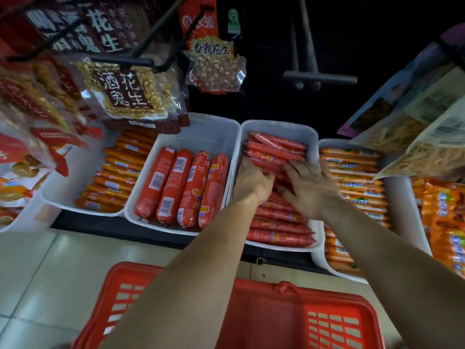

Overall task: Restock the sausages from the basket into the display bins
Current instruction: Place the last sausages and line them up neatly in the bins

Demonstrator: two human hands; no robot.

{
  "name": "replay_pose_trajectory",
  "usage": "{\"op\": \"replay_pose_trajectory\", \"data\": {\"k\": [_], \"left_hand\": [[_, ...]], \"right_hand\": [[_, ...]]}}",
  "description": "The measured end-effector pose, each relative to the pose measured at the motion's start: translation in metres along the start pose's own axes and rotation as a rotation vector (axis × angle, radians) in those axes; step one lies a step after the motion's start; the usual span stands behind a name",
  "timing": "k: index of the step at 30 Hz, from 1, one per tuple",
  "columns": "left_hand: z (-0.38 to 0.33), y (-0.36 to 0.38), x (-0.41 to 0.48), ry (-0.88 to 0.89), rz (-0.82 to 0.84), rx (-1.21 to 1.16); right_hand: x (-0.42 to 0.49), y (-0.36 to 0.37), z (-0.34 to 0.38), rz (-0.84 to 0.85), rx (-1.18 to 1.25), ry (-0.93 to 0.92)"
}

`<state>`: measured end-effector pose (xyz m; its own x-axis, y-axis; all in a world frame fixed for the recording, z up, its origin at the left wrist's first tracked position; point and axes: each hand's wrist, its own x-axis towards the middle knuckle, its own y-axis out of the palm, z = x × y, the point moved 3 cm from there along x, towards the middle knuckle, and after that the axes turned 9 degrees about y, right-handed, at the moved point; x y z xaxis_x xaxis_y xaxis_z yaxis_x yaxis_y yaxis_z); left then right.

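Both my bare forearms reach forward, away from my body, the left from low centre and the right from the lower right. My left hand (253, 183) lies palm down, its back showing and its fingers bent downward; what they hold, if anything, is hidden. My right hand (312, 190) lies just beside it, palm down, with fingers spread, fairly straight and angled toward the left hand.
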<state>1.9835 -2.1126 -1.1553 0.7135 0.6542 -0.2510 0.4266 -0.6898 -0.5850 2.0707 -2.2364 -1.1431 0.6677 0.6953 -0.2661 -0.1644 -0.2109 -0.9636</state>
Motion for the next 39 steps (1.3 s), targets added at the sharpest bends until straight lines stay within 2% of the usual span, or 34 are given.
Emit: {"op": "replay_pose_trajectory", "data": {"k": [3, 7, 9, 16, 24, 28, 32, 36, 39], "left_hand": [[0.008, 0.002, 0.004, 0.053, 0.012, 0.021], [0.020, 0.004, 0.007, 0.125, 0.007, 0.059], [0.017, 0.005, 0.007, 0.124, -0.008, 0.006], [-0.012, -0.002, 0.023, 0.129, -0.202, -0.078], [-0.005, 0.001, 0.043, 0.193, -0.107, -0.004], [-0.006, -0.001, 0.054, 0.109, -0.093, -0.074], [-0.015, 0.004, 0.072, 0.106, -0.122, 0.047], [-0.012, 0.008, 0.082, 0.132, -0.002, 0.114], [-0.005, 0.007, 0.080, 0.142, -0.046, 0.082]], "right_hand": [[0.002, 0.008, -0.005, 0.063, -0.042, 0.007], [0.000, 0.008, -0.007, 0.007, -0.011, 0.029], [0.003, 0.007, -0.007, -0.001, -0.022, 0.059], [0.030, 0.005, -0.001, -0.024, -0.117, 0.022], [0.027, 0.005, -0.002, -0.106, -0.031, 0.049], [0.028, 0.006, -0.001, -0.093, -0.023, 0.082], [0.028, 0.008, -0.001, -0.103, -0.025, 0.072], [0.029, 0.007, -0.002, -0.099, -0.011, 0.073], [0.029, 0.006, -0.001, -0.106, 0.008, 0.078]]}}
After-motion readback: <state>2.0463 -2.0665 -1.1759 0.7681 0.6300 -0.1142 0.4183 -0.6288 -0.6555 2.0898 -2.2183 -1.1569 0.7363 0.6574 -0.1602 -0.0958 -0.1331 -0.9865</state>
